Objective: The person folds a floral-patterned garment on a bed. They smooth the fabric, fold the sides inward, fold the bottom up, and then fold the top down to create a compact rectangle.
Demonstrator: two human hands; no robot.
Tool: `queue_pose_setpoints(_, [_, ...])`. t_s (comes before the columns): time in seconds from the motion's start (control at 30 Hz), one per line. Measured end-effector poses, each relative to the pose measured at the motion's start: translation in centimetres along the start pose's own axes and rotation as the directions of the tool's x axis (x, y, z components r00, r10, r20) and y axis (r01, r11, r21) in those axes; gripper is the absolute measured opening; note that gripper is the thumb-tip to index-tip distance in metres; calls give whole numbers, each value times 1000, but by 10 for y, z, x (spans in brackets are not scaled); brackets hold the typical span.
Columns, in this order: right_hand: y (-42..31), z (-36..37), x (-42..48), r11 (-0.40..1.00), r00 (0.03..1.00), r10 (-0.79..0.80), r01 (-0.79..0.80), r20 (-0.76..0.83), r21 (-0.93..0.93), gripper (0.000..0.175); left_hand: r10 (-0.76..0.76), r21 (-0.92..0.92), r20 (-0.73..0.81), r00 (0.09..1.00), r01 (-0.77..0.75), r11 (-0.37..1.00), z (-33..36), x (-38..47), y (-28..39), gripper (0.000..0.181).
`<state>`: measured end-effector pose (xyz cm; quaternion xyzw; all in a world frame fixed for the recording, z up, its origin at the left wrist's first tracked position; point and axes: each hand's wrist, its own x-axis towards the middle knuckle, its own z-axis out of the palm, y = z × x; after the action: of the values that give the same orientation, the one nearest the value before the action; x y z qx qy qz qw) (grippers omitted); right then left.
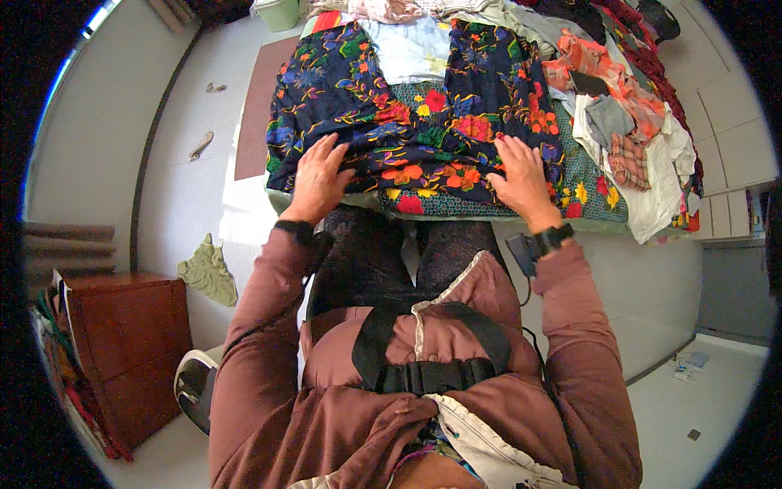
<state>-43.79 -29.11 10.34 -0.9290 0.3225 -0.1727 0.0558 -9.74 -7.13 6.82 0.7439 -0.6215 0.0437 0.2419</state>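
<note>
A pair of dark navy floral trousers (pixel 324 85) is spread over the bed in front of me, both legs pointing away and the waist end towards me. The cloth is rumpled across its near part. My left hand (pixel 317 177) lies palm down on the near left side, fingers spread. On the near right side, my right hand (pixel 522 174) rests the same way, its fingers apart. Neither hand grips the fabric. Beneath the trousers shows a green patterned bedspread (pixel 589 165) with red and yellow flowers.
Right on the bed lies a heap of clothes, with an orange checked cloth (pixel 641 116), a folded plaid piece (pixel 629 162) and a white garment (pixel 647 202). A green garment (pixel 208 272) lies on the floor near a brown wooden cabinet (pixel 128 348). A green bin (pixel 278 15) stands behind.
</note>
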Motion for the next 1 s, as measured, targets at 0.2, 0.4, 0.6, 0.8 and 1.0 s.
queue_pose_setpoints(0.2, [-13, 0, 19, 990, 994, 96, -101, 60, 99, 40, -276, 195, 169, 946, 242, 950, 20, 27, 4, 67])
queue_pose_setpoints(0.4, [-51, -58, 1, 862, 970, -39, 153, -239, 483, 37, -71, -48, 8, 997, 72, 996, -4, 42, 50, 73])
queue_pose_setpoints(0.6, [-113, -83, -18, 862, 965, -202, 256, -166, 437, 21, 472, -440, 31, 881, -412, 798, -8, 42, 134, 64])
queue_pose_setpoints(0.8, [-110, -80, -32, 953, 985, -32, 82, -170, 292, 33, 215, -567, 160, 963, -89, 819, -15, -3, 121, 33])
queue_pose_setpoints(1.0, [-108, -81, -35, 943, 998, 2, 18, -58, 332, 17, 1, -398, 193, 981, 77, 914, -40, -18, 85, 25])
